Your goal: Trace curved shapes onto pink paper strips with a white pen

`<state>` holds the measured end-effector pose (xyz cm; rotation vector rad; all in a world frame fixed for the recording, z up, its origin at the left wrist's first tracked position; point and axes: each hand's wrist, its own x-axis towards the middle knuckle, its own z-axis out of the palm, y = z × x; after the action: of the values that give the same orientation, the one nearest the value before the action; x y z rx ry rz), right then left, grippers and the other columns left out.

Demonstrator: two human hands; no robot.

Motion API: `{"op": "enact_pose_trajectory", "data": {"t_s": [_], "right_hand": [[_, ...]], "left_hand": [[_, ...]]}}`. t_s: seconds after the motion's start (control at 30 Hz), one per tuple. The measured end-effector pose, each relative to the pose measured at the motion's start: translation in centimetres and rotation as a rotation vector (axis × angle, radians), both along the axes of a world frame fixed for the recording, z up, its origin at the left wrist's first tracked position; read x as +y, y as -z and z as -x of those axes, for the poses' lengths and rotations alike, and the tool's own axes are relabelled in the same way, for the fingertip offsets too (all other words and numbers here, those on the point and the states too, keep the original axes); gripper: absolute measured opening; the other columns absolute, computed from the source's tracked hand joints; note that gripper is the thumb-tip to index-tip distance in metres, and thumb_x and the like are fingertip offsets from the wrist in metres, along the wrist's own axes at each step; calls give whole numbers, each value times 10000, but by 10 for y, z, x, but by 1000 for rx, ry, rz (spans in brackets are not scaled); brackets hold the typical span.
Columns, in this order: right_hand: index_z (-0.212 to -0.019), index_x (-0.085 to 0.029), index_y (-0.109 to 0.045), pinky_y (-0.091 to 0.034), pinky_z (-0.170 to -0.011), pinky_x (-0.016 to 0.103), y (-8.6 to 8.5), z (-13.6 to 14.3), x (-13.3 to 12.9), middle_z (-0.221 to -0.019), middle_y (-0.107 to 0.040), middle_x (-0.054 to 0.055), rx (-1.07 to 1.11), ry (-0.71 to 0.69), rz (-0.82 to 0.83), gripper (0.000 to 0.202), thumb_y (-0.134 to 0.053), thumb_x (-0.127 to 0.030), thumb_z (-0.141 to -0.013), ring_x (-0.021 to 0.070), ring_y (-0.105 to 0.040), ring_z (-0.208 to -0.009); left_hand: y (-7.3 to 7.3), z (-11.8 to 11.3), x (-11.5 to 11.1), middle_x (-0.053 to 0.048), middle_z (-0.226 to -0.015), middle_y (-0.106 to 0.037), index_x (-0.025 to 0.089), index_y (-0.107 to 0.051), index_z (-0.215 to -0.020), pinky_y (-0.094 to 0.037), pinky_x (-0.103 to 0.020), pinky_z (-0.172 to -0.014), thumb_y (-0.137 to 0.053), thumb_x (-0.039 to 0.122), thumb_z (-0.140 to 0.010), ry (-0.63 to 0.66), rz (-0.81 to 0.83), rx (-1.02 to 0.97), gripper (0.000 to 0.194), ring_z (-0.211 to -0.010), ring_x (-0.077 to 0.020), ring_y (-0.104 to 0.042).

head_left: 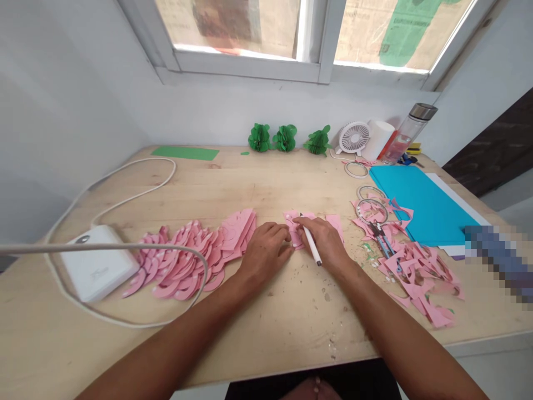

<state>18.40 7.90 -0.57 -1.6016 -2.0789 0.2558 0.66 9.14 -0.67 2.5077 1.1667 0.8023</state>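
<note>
My right hand (327, 241) is closed around a white pen (311, 244), its dark tip slanting up and away over a small pink paper piece (296, 236). My left hand (265, 247) rests on the table with bent fingers, its fingertips at the left edge of that paper, holding it there. Dark curved lines show on the pink paper, partly hidden by my fingers. Just beyond my right fingers lies another pink paper piece (334, 223). To the left of my left hand are stacked pink rectangles (238, 232) and a heap of pink curved cut-outs (183, 261).
Pink scraps (428, 278), scissors (385, 241) and tape rolls (372, 211) lie right, beside blue sheets (425, 203). A white power bank (100, 264) with a looping cable (125, 324) sits left. Green paper balls (286, 139), a fan (355, 138) and a bottle (406, 133) line the back.
</note>
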Motion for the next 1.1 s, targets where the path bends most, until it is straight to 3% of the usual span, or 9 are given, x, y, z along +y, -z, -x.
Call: {"op": "enact_pose_trajectory", "data": {"t_s": [0.5, 0.7, 1.1], "right_hand": [[-1181, -277, -642, -451, -765, 275, 1, -1, 1, -904, -703, 30, 9, -11, -3, 402, -546, -112, -828, 180, -621, -838], [-1200, -277, -634, -452, -761, 279, -2, -1, 0, -897, -702, 33, 9, -13, 11, 428, -546, -108, -817, 188, -620, -848], [-1180, -264, -640, -450, -776, 279, -3, 0, -1, -898, -697, 41, 9, -15, 5, 378, -534, -126, -845, 190, -621, -875]], "left_hand": [[1, 2, 1, -58, -1105, -674, 221, -583, -862, -491, -465, -888, -607, 109, -741, 7, 35, -14, 167, -1047, -263, -575], [1, 4, 2, -35, -1013, -674, 224, -571, -928, -491, -416, -880, -493, 41, -775, -22, 65, -56, 250, -1016, -232, -586], [-1, 1, -1, -43, -980, -669, 210, -569, -873, -489, -411, -881, -511, 58, -766, -28, 72, -51, 194, -1009, -236, -573]]}}
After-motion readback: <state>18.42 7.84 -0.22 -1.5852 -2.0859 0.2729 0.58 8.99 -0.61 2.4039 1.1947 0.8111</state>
